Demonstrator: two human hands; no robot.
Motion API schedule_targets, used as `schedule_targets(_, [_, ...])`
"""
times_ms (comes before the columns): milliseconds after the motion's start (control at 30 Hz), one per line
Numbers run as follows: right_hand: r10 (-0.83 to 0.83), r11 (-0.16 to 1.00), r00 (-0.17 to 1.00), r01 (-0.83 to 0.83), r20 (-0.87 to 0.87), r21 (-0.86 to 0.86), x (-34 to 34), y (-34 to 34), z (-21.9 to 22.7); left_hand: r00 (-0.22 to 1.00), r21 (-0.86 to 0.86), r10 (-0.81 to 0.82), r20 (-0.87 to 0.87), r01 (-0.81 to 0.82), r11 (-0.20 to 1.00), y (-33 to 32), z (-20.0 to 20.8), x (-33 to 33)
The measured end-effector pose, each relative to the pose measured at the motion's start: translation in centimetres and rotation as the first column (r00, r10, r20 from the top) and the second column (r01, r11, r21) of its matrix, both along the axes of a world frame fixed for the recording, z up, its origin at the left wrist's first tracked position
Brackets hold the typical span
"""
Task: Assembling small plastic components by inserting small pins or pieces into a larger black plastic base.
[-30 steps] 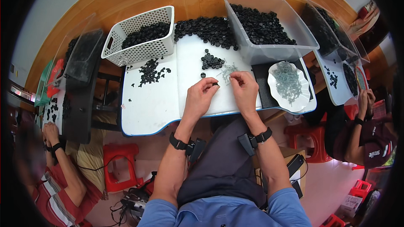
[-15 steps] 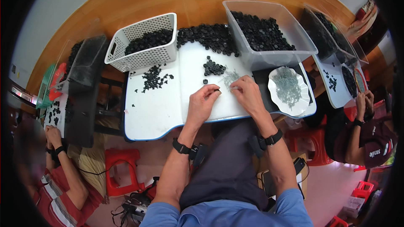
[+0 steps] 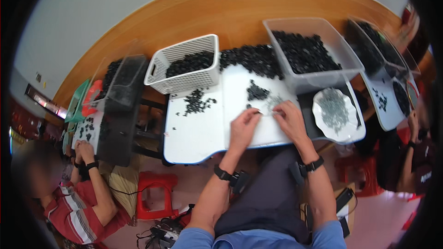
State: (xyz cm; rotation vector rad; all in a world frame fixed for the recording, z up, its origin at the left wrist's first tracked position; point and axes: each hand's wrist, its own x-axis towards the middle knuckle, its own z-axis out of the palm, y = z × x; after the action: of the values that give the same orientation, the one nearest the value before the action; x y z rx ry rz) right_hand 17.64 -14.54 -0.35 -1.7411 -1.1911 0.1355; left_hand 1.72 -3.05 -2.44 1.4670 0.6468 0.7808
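– Wood-panelled wall at the back, white desk with a blue edge in front of me. Co-worker in a striped red shirt seated off to my left.

– Containers?

– Clear bin at the far right, lots of black pieces in it. White perforated basket far left, smaller, black pieces too. Black heap on the desk between them. Scalloped white plate near right, greenish-clear slivers piled on it.

– Hands?

– Left hand: thumb and finger together, gripping. Right hand just beside it, fingertips bunched. Too blurred to tell if that grip is closed or has anything in it.

– Small stuff?

– Scatter of small black bits left of my hands. Tight black cluster just beyond my fingertips, loose clear slivers right of it. Smallest that matters: one black piece clamped in my left grip, over the desk near its front edge.

– Step?

– My read: close two-handed work on that one piece, left presenting it, right alongside.

– Next move calls for?

– Firm left pinch, right fingertips lined up close, light touch. Piece that small could slip or twist.
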Motion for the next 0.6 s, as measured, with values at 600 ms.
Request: schedule_targets(600, [0.122,0.992,0.935,-0.123,0.334,-0.017,-1.0,0.5,0.5,0.997,0.031,0.029,0.066,-0.031,0.999,0.1,-0.1,-0.2])
